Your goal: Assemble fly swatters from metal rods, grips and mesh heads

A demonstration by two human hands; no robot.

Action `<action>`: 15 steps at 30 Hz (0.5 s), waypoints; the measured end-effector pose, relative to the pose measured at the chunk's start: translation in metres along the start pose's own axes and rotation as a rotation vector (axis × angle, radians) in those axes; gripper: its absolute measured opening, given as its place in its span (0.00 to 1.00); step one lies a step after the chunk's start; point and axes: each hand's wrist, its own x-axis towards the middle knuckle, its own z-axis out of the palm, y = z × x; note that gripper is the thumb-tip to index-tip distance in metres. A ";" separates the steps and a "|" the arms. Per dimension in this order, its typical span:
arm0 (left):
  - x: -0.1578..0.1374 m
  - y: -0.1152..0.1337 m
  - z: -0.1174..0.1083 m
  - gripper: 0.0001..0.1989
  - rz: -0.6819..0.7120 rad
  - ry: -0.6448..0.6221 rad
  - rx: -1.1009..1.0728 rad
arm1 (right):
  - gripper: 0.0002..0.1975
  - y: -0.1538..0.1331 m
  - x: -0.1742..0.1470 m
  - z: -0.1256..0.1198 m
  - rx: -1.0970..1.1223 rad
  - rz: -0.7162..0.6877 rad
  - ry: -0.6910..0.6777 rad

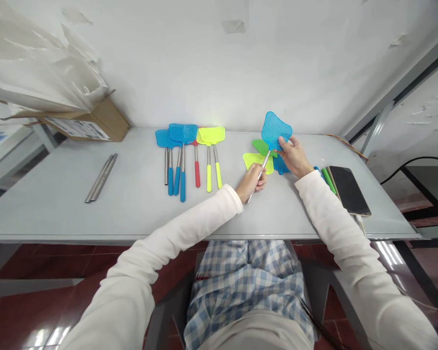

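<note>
Between my two hands is a blue fly swatter [276, 127] with a bare metal rod, tilted with its head up and away from me. My left hand [253, 182] is closed round the rod. The fingers of my right hand [295, 156] pinch the lower right of the blue mesh head, near its neck. Beneath them on the table lie a yellow-green swatter head [255, 162], a green swatter head [260, 146] and another blue head [280, 166], partly covered by my hands.
Left of my hands lie several swatters with blue grips [183, 187], one with a red grip [197, 174] and two with yellow grips [209, 178]. Metal tubes [101, 179] lie farther left, near a cardboard box [105, 119]. A phone [348, 189] and green grip [328, 180] are at right.
</note>
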 end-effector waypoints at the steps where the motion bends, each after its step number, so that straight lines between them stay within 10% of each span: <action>1: 0.000 0.000 0.000 0.08 -0.003 0.003 -0.002 | 0.24 0.001 0.000 0.000 0.002 -0.012 -0.018; 15: -0.001 0.000 -0.003 0.14 0.021 -0.015 -0.009 | 0.26 0.008 -0.013 0.010 -0.091 -0.031 -0.077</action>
